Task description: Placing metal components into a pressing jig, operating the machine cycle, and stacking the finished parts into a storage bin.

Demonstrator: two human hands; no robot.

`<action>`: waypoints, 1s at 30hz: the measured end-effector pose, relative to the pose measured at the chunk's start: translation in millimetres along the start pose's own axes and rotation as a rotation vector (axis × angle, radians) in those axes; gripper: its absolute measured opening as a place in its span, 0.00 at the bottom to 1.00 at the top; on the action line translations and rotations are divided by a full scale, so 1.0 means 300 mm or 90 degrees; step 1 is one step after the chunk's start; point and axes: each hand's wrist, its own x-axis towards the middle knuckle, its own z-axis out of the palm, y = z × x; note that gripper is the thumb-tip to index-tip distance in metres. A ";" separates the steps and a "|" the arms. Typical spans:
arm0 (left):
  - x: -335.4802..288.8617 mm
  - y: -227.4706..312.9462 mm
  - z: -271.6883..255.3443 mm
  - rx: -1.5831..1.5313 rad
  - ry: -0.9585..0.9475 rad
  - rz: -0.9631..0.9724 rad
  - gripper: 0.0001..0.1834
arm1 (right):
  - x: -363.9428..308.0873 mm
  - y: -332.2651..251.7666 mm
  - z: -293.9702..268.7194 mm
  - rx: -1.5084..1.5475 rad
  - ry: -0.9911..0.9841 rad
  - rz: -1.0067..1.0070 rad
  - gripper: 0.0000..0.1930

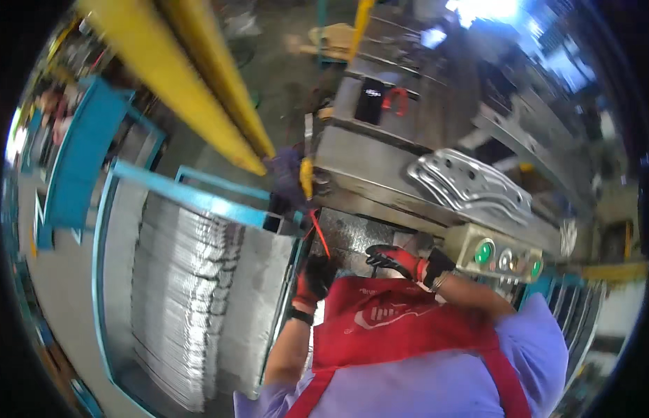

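Observation:
My left hand, in a black-and-red glove, is closed in front of my red apron. A thin red-orange rod runs up and away from its fingers; the grip itself is mostly hidden. My right hand, gloved the same way, reaches leftward over the apron's top edge with its fingers stretched out and nothing visible in them. Just right of it sits a control box with green buttons. Beyond, shaped metal panels lie stacked on the machine bed.
On my left stands a blue-framed rack packed with rows of thin metal parts. Yellow posts slant above it. A black item and a red U-shaped piece lie on the machine. Another blue rack is farther left.

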 end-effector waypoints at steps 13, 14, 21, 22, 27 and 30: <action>0.673 -0.071 0.917 0.846 -0.099 0.258 0.29 | -0.358 -0.092 -0.228 0.462 0.237 -0.471 0.33; 0.715 -0.090 0.945 0.853 -0.097 0.173 0.30 | -0.368 -0.121 -0.257 0.463 0.292 -0.467 0.34; 0.732 -0.153 0.875 0.709 -0.190 -0.116 0.31 | -0.405 -0.232 -0.301 0.531 0.186 -0.537 0.36; 0.689 -0.172 0.854 0.719 -0.177 -0.098 0.31 | -0.413 -0.248 -0.264 0.509 0.216 -0.589 0.35; 0.413 -0.203 0.904 0.835 -0.193 -0.142 0.19 | -0.457 -0.186 -0.248 0.578 0.106 -0.603 0.26; 0.427 -0.179 0.850 0.702 -0.293 -0.272 0.18 | -0.457 -0.177 -0.229 0.600 0.103 -0.576 0.26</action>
